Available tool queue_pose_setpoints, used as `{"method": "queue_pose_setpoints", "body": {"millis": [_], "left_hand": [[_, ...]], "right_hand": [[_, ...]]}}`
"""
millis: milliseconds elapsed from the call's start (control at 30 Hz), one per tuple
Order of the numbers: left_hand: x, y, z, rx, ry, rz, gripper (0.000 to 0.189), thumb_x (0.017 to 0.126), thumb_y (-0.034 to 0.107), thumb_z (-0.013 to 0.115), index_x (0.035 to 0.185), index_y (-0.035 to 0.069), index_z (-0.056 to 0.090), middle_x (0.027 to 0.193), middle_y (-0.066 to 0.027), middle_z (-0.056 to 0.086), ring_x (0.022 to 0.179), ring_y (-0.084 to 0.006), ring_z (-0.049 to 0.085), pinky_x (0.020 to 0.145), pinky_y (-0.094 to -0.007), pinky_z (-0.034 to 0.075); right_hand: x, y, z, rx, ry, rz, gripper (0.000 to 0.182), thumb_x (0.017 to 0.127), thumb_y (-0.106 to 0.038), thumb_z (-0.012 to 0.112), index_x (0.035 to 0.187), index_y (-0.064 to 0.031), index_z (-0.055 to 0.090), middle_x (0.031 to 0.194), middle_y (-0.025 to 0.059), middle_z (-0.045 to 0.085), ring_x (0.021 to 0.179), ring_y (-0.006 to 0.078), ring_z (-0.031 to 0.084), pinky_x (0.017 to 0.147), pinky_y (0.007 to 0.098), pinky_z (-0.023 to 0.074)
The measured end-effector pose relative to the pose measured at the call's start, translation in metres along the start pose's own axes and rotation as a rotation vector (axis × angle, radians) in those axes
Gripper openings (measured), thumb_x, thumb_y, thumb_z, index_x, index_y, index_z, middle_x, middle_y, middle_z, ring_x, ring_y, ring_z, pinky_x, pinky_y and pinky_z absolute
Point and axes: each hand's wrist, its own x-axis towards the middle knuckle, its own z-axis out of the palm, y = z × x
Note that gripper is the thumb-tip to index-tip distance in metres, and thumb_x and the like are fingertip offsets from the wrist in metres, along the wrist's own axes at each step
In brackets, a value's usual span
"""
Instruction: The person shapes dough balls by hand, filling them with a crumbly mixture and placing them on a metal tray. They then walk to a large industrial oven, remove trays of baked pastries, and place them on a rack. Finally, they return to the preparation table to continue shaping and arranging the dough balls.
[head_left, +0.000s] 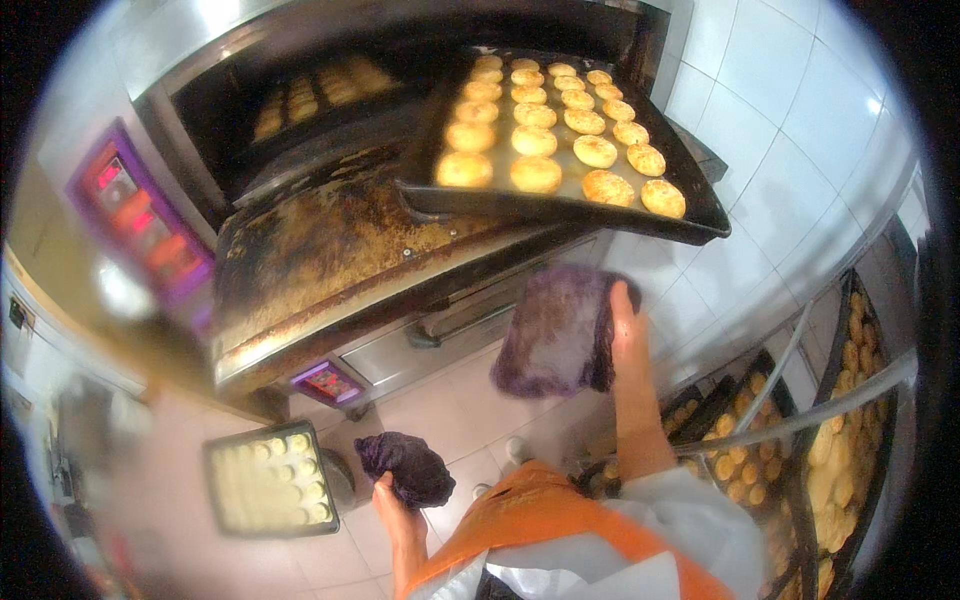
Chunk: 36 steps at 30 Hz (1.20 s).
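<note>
My right hand (624, 330) holds a thick dark purple cloth pad (551, 330) by its right edge, below the front of a baking tray. That dark metal tray (487, 196) carries rows of golden round pastries (595, 151). It sits askew at the oven mouth, its near right corner jutting past the lowered oven door (322, 240). Lower down, my left hand (397, 510) grips a bunched dark purple cloth (405, 466). Neither cloth touches the tray.
Inside the oven stand more baked pastries (300, 105). Low at the left is a tray (271, 531) of pale dough rounds. A rack (806, 420) of full trays stands at the right, by a tiled wall (772, 112). Lit control panels (139, 225) flank the oven's left side.
</note>
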Motion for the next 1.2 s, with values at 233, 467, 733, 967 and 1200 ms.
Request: {"method": "queue_pose_setpoints", "body": {"millis": [233,467,733,967,1200], "left_hand": [[-0.003,0.021,0.0,0.039,0.024,0.035,0.04,0.078,0.025,0.05,0.11,0.001,0.047,0.106,-0.0105,0.053,0.099,-0.0239,0.052,0.085,-0.0385,0.043],[-0.02,0.038,0.021,-0.075,0.023,0.102,0.047,0.074,0.025,0.052,0.113,0.0,0.045,0.108,-0.0109,0.052,0.1,-0.0247,0.051,0.087,-0.0392,0.042],[-0.049,0.054,0.065,-0.133,-0.033,0.385,0.062,0.071,0.029,0.057,0.12,-0.002,0.038,0.114,-0.0149,0.047,0.104,-0.0284,0.048,0.087,-0.0401,0.041],[-0.033,0.039,0.111,0.4,0.17,0.861,0.046,0.082,0.028,0.048,0.111,-0.008,0.043,0.109,-0.015,0.048,0.096,-0.0238,0.047,0.087,-0.0328,0.034],[-0.03,0.064,0.161,0.674,-0.039,0.783,0.027,0.072,0.002,0.052,0.099,-0.002,0.051,0.087,-0.012,0.054,0.075,-0.0249,0.049,0.068,-0.0355,0.041]], "right_hand": [[0.077,-0.001,-0.105,0.767,0.412,-0.154,0.064,0.085,-0.056,0.037,0.124,-0.0042,0.039,0.122,0.0114,0.045,0.11,0.026,0.044,0.095,0.0405,0.035],[0.136,-0.059,-0.123,0.47,-0.009,-0.452,0.052,0.09,-0.047,0.035,0.107,-0.0009,0.051,0.101,0.0093,0.057,0.091,0.0197,0.055,0.08,0.0323,0.0442],[0.02,-0.051,-0.038,0.36,-0.226,-0.303,0.062,0.089,-0.052,0.031,0.116,0.002,0.044,0.113,0.012,0.051,0.105,0.0227,0.05,0.092,0.0331,0.0383],[0.086,-0.089,-0.083,0.536,0.219,-0.624,0.057,0.086,-0.045,0.046,0.116,0.0032,0.045,0.114,0.0118,0.05,0.104,0.0219,0.049,0.092,0.0343,0.0372],[0.287,-0.19,-0.193,0.096,0.555,-0.686,0.068,0.083,-0.051,0.046,0.116,0.0086,0.046,0.114,0.0196,0.05,0.103,0.0286,0.049,0.091,0.0387,0.036]]}}
